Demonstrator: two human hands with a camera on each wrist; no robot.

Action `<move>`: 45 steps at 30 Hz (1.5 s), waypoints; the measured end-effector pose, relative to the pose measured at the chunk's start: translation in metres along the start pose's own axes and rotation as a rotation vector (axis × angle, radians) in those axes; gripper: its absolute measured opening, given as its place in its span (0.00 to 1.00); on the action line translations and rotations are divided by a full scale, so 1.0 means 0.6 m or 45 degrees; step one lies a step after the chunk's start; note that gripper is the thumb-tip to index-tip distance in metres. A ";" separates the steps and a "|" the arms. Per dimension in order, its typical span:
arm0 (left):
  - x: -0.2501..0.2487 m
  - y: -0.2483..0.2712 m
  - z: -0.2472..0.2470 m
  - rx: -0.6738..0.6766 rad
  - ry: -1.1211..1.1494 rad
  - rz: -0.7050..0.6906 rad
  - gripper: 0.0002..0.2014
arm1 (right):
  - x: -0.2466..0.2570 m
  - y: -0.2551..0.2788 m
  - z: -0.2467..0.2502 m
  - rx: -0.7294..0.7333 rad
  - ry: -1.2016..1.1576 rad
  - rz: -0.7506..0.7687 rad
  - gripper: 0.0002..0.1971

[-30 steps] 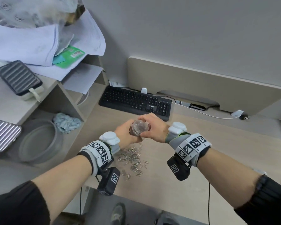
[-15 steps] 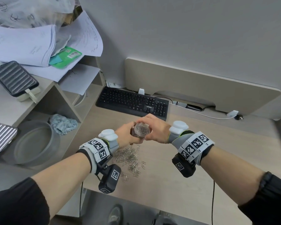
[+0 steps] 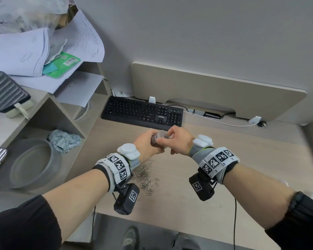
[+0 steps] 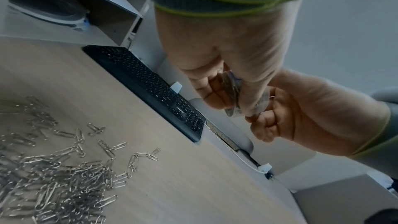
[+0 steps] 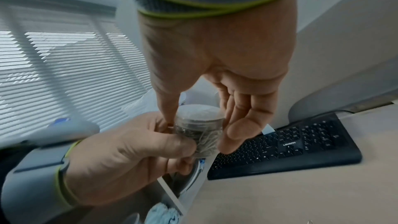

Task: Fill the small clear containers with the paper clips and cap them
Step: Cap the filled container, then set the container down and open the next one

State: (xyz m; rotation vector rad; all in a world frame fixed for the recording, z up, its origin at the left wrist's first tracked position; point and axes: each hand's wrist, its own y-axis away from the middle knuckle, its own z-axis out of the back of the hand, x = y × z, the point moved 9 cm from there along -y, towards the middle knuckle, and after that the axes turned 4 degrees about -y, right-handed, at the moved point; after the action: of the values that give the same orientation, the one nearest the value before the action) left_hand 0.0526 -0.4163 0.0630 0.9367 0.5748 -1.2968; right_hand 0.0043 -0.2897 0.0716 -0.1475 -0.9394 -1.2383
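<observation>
Worktop [image 3: 224,174] capping: one clip-filled container [image 5: 199,132] between both hands.
Left hand [image 3: 146,145] grips it, right hand [image 3: 177,141] pinches its cap [image 5: 199,113]; loose paper clips [image 3: 145,177] remain below.

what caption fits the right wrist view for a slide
Both hands hold a small clear container of paper clips above the desk, keyboard behind.

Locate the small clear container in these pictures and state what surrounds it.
In the head view the small clear container is held above the desk, between the left hand and right hand, just in front of the black keyboard.
</observation>
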 end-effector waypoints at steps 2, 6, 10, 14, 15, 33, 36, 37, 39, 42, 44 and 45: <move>-0.010 -0.006 -0.013 -0.019 -0.053 -0.017 0.27 | -0.012 0.006 0.012 -0.005 -0.064 -0.039 0.23; -0.046 -0.031 -0.073 0.011 -0.099 -0.073 0.26 | -0.080 0.021 0.043 -0.058 -0.195 -0.132 0.22; -0.087 -0.064 -0.177 0.174 -0.221 -0.124 0.27 | -0.187 0.058 0.088 -0.164 -0.274 -0.237 0.25; -0.133 -0.095 -0.302 0.341 -0.412 -0.201 0.28 | -0.297 0.103 0.133 -0.238 -0.235 -0.352 0.28; -0.143 -0.101 -0.326 0.357 -0.453 -0.229 0.27 | -0.321 0.109 0.140 -0.233 -0.215 -0.367 0.29; -0.231 -0.209 -0.782 0.647 -0.793 -0.233 0.33 | -0.919 0.344 0.406 -0.567 -0.083 -0.926 0.33; -0.227 -0.219 -0.808 0.674 -0.777 -0.232 0.33 | -0.962 0.352 0.411 -0.588 -0.041 -0.942 0.36; -0.226 -0.222 -0.818 0.669 -0.782 -0.247 0.33 | -0.976 0.355 0.409 -0.559 -0.029 -0.965 0.37; -0.221 -0.223 -0.825 0.656 -0.825 -0.242 0.34 | -0.998 0.354 0.394 -0.469 0.020 -0.998 0.38; -0.211 -0.225 -0.828 0.642 -0.907 -0.210 0.35 | -1.004 0.350 0.380 -0.365 0.123 -0.990 0.32; -0.210 -0.226 -0.830 0.636 -0.926 -0.199 0.34 | -1.003 0.352 0.381 -0.362 0.149 -0.985 0.27; -0.211 -0.225 -0.832 0.640 -0.921 -0.200 0.34 | -0.999 0.354 0.383 -0.365 0.151 -0.984 0.26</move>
State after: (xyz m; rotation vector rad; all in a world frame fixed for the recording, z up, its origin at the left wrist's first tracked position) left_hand -0.0359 0.0710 -0.1326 0.7460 -0.2605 -1.8388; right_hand 0.0525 0.3606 -0.1075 0.0777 -0.7236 -2.0720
